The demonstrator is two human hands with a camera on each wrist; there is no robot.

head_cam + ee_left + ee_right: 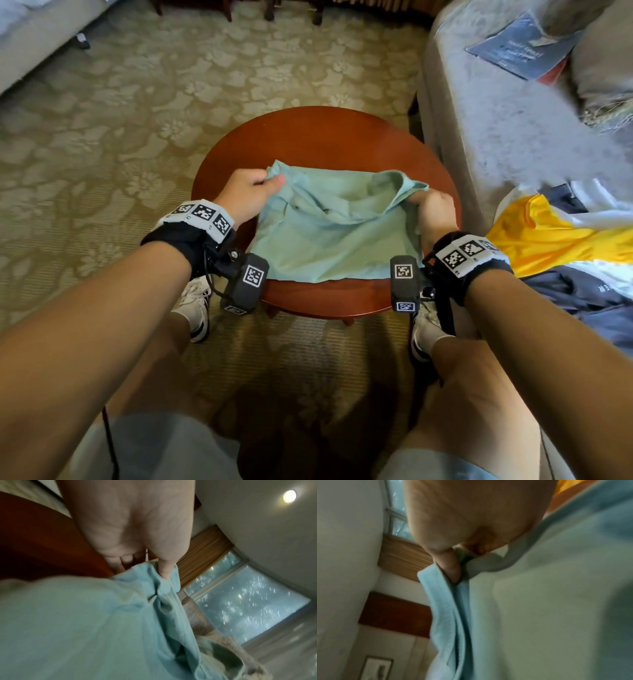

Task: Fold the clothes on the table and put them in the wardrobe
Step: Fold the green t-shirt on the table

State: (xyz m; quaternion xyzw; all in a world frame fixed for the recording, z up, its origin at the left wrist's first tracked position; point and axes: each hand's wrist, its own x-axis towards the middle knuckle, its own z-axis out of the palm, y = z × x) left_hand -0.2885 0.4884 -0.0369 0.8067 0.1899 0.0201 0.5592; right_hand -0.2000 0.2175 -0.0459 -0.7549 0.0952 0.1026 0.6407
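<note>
Left hand (247,196) pinching the far-left corner of the pale green shirt (337,236), thumb on top and fingers curled beneath; same pinch plain in the left wrist view, thumb (165,568) pressed into a bunched hem. Shirt stretched between the two hands, long axis running left to right across the round wooden counter (308,137), near edge lying flat on the wood towards the knees, far edge lifted slightly and sagging in the middle. Right hand (433,209) gripping the far-right corner likewise, fingers wrapped round a gathered fold, one finger (449,566) tucked into the cloth in the right wrist view. Both hands about equally far out, level with each other, so neither closer to the shirt. Probably mid-fold: far edge likely to be drawn towards the near edge, hands moving together to keep it square. Further right, a heap of other clothes (565,240), yellow, white and dark blue, on the grey sofa (496,130) beside the counter. Wardrobe not visible.
</note>
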